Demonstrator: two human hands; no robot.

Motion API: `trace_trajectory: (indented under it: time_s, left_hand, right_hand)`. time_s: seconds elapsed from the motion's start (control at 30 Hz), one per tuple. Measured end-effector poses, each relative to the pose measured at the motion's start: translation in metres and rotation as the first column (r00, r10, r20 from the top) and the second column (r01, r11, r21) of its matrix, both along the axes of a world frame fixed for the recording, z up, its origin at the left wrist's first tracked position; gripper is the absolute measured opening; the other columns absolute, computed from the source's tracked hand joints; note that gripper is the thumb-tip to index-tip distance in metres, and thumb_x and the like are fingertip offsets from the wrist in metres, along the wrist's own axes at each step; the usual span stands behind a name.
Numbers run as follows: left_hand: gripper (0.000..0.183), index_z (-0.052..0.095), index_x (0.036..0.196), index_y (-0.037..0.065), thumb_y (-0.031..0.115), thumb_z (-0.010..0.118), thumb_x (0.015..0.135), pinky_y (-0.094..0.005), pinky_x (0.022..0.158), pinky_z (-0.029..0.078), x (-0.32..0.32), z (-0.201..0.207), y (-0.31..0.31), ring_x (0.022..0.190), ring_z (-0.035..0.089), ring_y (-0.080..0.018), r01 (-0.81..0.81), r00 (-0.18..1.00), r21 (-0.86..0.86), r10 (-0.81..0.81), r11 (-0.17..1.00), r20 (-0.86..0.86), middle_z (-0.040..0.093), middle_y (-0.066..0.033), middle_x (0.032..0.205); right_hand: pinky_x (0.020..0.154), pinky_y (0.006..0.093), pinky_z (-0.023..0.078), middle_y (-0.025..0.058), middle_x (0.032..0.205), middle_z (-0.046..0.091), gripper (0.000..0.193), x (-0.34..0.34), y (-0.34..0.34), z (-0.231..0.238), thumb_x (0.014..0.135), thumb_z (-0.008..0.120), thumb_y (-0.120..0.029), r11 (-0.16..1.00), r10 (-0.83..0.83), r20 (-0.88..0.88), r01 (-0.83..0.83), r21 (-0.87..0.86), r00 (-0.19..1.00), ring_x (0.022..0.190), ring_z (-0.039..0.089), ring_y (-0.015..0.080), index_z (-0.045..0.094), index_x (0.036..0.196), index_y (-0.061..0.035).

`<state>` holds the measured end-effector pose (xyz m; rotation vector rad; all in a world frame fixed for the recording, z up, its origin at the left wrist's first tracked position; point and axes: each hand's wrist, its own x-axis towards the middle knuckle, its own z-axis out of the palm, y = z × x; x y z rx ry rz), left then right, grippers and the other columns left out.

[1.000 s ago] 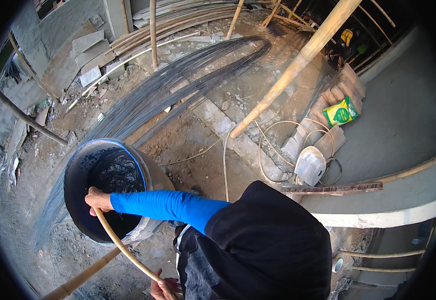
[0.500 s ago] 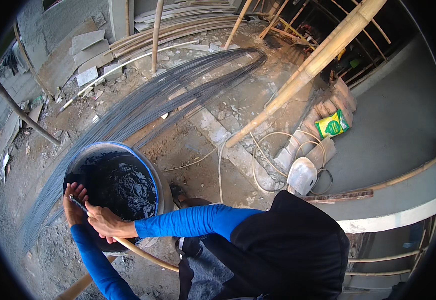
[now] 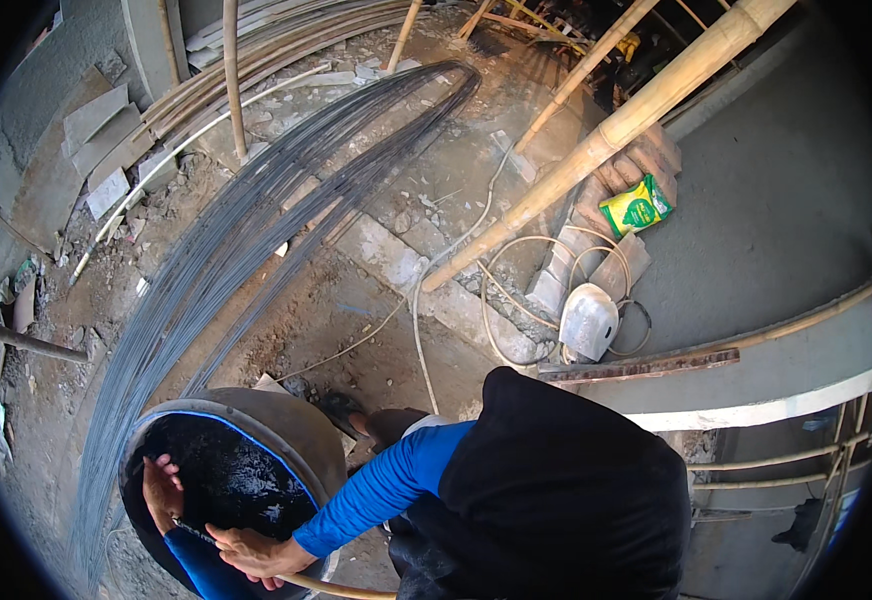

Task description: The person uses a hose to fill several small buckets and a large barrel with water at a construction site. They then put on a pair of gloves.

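I see the big black barrel (image 3: 296,440) with dark water low in my view, and both hands are over its open top. My left hand (image 3: 161,490) rests spread open at the barrel's far-left inside, and my right hand (image 3: 251,553) curls tight around a tan hose (image 3: 326,585) at the near rim. A long bundle of steel rods (image 3: 246,240) lies on the ground just behind the barrel.

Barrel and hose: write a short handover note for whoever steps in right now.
Left hand: fingers spread on the inner wall of the barrel, gripping nothing.
Right hand: closed around the tan hose at the near rim.
Barrel: upright on the dirt beside the steel rod bundle, with dark water inside, below the blue rim.
Done: hose brought to the barrel.
Left: the hose is still in hand and not set down.
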<state>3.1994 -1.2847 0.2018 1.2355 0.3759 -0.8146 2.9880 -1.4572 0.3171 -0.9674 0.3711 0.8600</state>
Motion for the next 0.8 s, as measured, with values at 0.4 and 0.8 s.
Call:
trace_trajectory:
  time_s: [0.4, 0.8]
  left_hand:
    - [0.058, 0.056, 0.126, 0.000, 0.052, 0.061, 0.101, -0.0307, 0.049, 0.052, -0.136, 0.119, -0.062, 0.054, 0.060, -0.0183, -0.337, 0.935, 0.489, 0.348, 0.804, 0.071, 0.072, -0.0144, 0.083]
    - [0.040, 0.052, 0.117, -0.003, 0.036, 0.055, 0.107, -0.0336, 0.048, 0.058, -0.188, 0.168, -0.076, 0.052, 0.069, -0.0249, -0.113, 0.983, 0.242, 0.143, 0.964, -0.112, 0.073, -0.0216, 0.077]
  right_hand:
    - [0.046, 0.0431, 0.057, 0.0202, 0.082, 0.070, 0.047, 0.006, 0.009, -0.030, 0.103, 0.047, -0.029, 0.974, 0.132, 0.624, 0.016, -0.225, 0.771, 0.053, 0.068, 0.0286, 0.049, 0.130, 0.0103]
    - [0.085, 0.0487, 0.059, 0.0215, 0.102, 0.069, 0.045, 0.186, -0.034, -0.043, 0.103, 0.057, -0.040, 0.842, 0.530, 0.011, -0.524, -0.126, 0.848, 0.097, 0.071, 0.0354, 0.066, 0.105, 0.0040]
